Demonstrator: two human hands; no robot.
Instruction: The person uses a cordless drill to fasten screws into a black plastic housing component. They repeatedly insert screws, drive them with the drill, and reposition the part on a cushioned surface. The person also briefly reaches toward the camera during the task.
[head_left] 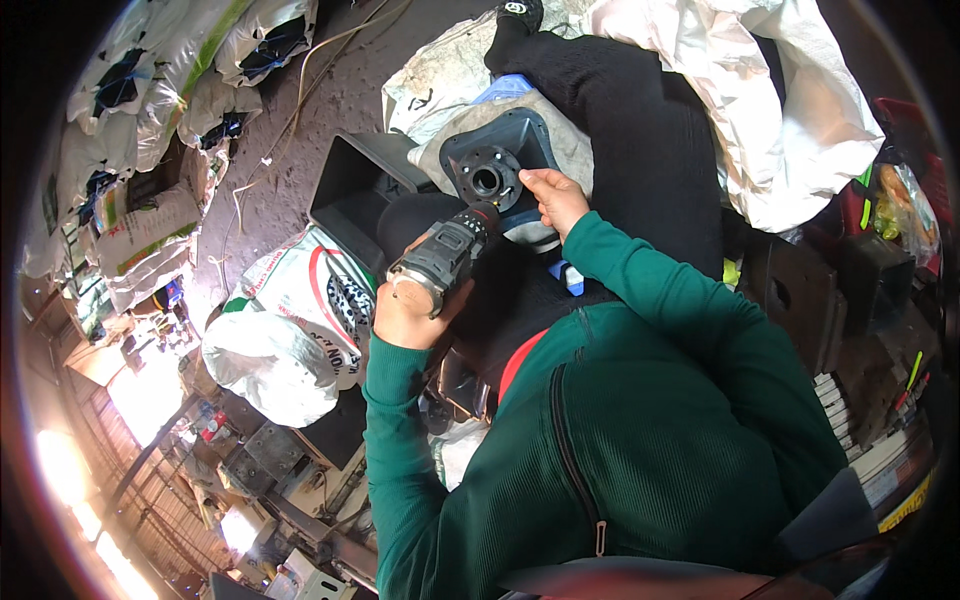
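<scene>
My left hand (408, 312) is wrapped round a grey and black cordless drill (447, 255). The drill's chuck points up and right, to the near edge of a round black flange (504, 163). That flange, with a hole in its middle, stands on a black square-based plastic part (533, 136) with rounded corners. My right hand (560, 203) is closed in a pinch at the flange's right edge; what lies between thumb and forefinger is too small to make out. Under the part is a pale cloth or sack (574, 150) across my legs.
An open black plastic box (365, 170) stands left of the part. Below it lies a stuffed white printed sack (290, 310). White bags (150, 130) are piled at the far left, and a cable (296, 105) runs over the floor. Dark metal blocks (800, 290) stand at the right.
</scene>
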